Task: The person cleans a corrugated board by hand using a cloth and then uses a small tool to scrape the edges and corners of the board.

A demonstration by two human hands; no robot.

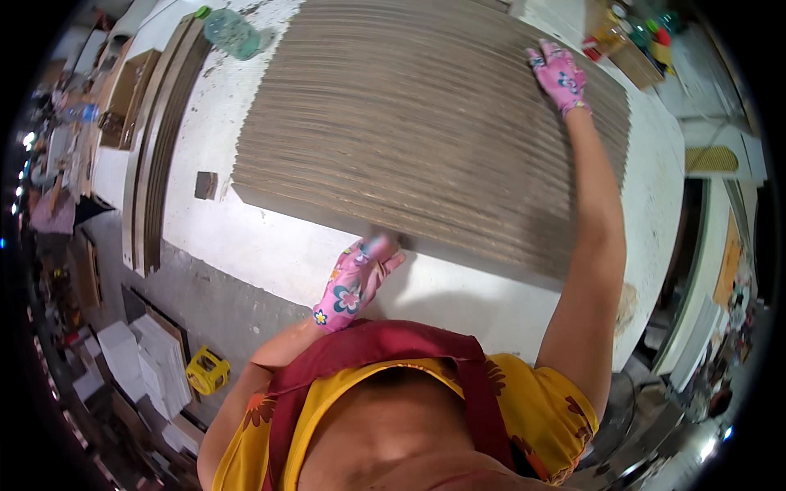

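Observation:
Many long grey-brown strips (393,139) lie packed side by side on a white tabletop (270,254). My left hand (348,286), in a pink flowered glove, is at their near edge. Its fingers are bent together around a blurred dark piece, whose kind I cannot make out. At the far right, my right hand (560,75), gloved in the same pattern, rests flat on top of the strips with its fingers out. A small dark square block (205,185) sits on the tabletop left of the strips.
Several more long strips (151,180) are stacked along the table's left side, beside a wooden box (129,98). A green-capped clear bottle (232,34) stands at the far left. Bottles crowd a cardboard box (637,65) at the far right. A yellow object (207,371) is below, left.

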